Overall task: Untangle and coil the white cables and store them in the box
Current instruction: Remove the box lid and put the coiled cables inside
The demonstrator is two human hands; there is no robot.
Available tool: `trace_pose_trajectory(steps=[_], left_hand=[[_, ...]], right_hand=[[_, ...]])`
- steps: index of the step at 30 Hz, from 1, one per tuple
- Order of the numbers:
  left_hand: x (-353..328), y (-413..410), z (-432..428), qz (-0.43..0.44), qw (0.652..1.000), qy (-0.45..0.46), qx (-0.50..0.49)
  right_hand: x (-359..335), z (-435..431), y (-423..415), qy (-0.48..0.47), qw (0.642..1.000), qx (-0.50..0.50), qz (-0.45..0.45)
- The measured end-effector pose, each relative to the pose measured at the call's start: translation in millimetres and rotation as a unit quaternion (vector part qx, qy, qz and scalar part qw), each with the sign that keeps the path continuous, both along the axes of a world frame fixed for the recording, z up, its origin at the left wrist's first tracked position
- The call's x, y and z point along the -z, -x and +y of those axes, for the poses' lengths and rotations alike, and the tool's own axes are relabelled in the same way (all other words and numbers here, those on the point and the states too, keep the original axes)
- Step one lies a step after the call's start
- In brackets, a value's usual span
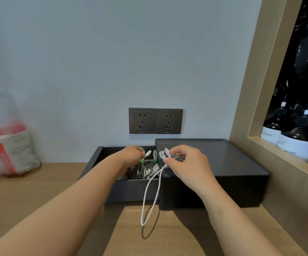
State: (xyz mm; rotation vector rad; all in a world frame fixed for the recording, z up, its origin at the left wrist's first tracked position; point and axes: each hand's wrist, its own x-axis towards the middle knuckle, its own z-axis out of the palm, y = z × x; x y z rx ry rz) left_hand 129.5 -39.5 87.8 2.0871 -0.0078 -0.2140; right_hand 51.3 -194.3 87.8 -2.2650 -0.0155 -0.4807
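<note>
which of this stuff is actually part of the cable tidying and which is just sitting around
Part of the job: loose white cable, gripped by the right hand; tied coils, held by the left hand; open box; dark case beside it, probably.

Just lying about: wall sockets; plastic bag; bottles in the niche.
</note>
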Motion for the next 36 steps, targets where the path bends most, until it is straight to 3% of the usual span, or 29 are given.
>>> trace_pose_trajectory(steps=[4, 6, 9, 13, 15, 18, 21, 25, 27, 31, 36], left_hand=[[-8, 12, 9, -0.068, 0.998, 0.005, -0.017], [-15, 22, 15, -0.100, 0.993, 0.056, -0.017], [-30, 49, 25, -0.051, 0.985, 0.138, 0.089], [-40, 75, 43, -0.023, 0.983, 0.022, 0.182], [-41, 78, 48, -0.036, 0.988, 0.008, 0.147], [-38, 75, 57, -0.070, 0.995, 0.070, 0.021], [-33, 66, 67, -0.098, 0.982, 0.127, -0.096], [-19, 46, 78, -0.154, 0.964, 0.132, -0.171], [-8, 34, 82, -0.158, 0.967, 0.094, -0.174], [11, 11, 84, -0.155, 0.978, -0.101, -0.097], [18, -7, 73, -0.193, 0.908, -0.370, -0.032]], right_hand=[[-6, 7, 6, -0.024, 1.000, -0.011, -0.009], [-10, 11, 8, -0.043, 0.999, -0.015, -0.015], [-16, 20, 8, -0.095, 0.995, -0.011, -0.029], [-22, 32, 6, -0.134, 0.990, 0.006, -0.039], [-23, 40, 5, -0.139, 0.990, -0.001, -0.038], [-23, 52, 4, -0.141, 0.990, -0.020, -0.021], [-25, 71, -2, -0.134, 0.989, -0.053, 0.024], [-25, 98, -19, -0.091, 0.993, -0.071, 0.023], [-20, 107, -32, -0.040, 0.997, -0.060, 0.006], [-2, 118, -55, 0.094, 0.995, -0.029, 0.030], [10, 124, -68, 0.196, 0.977, -0.030, 0.079]])
